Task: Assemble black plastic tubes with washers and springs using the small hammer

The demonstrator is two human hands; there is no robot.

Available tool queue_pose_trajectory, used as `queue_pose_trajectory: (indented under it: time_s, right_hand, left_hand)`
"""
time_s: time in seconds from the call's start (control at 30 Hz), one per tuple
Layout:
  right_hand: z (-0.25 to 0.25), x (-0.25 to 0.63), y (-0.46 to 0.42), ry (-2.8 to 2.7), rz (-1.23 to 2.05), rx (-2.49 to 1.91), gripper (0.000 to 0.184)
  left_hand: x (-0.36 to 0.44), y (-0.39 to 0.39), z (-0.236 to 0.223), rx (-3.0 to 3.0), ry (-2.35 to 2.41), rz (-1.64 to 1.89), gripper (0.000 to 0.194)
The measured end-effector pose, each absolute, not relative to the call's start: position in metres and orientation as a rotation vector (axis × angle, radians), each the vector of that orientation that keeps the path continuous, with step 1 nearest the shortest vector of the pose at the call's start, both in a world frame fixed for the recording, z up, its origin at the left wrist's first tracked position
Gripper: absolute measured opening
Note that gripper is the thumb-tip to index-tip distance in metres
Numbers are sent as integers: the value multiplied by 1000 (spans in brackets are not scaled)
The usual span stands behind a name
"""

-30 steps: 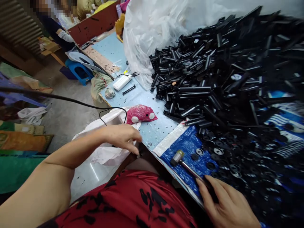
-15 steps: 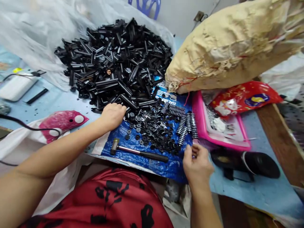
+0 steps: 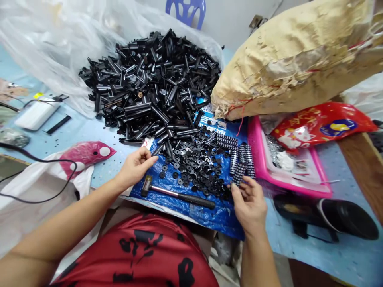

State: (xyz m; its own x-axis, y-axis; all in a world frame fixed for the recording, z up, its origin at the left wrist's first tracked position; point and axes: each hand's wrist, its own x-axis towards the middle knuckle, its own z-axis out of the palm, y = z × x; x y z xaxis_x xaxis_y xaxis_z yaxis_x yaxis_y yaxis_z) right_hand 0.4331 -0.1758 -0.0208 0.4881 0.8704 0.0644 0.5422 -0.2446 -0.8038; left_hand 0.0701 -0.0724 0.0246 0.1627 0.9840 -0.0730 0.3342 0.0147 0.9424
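Observation:
My left hand (image 3: pixel 138 165) is closed, thumb against forefinger, at the near edge of a big pile of black tubes (image 3: pixel 143 83). A short black tube (image 3: pixel 158 150) reaches out from its fingertips. My right hand (image 3: pixel 250 203) is half curled, its thumb apart from the fingers, beside the near end of a stack of dark, shiny-edged rings (image 3: pixel 238 174). I cannot make out anything held in it. Loose black washers (image 3: pixel 203 163) are spread between the hands on a blue plastic sheet (image 3: pixel 221 223). A hammer (image 3: pixel 182 196) with a black grip lies in front of them.
Right of the ring stacks stand a pink tray (image 3: pixel 320 187), a red packet (image 3: pixel 323 125) and a black cylinder-shaped object (image 3: pixel 332 217). A large tan sack (image 3: pixel 278 59) leans behind. On the left are a white device (image 3: pixel 37 113), a cable (image 3: pixel 30 201) and a pink bag (image 3: pixel 86 157).
My left hand has come back from the pile toward me, and a black tube shows at its fingertips. My right hand has loosened its fingers beside the ring stack. The view has shifted slightly.

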Motion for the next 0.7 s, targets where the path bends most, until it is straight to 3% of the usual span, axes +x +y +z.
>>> queue_pose_trajectory:
  time_s: [0.17,0.37,0.7]
  right_hand:
    - [-14,395,-193,-1075,775,-1614,76]
    - [20,353,-167,-636,1305,-1194,69]
    - [22,309,-145,-535,1490,-1219,70]
  left_hand:
    - [89,-65,34,868,1071,880,49]
    - [101,-73,41,769,917,779,36]
    - [115,-105,40,728,796,597,30]
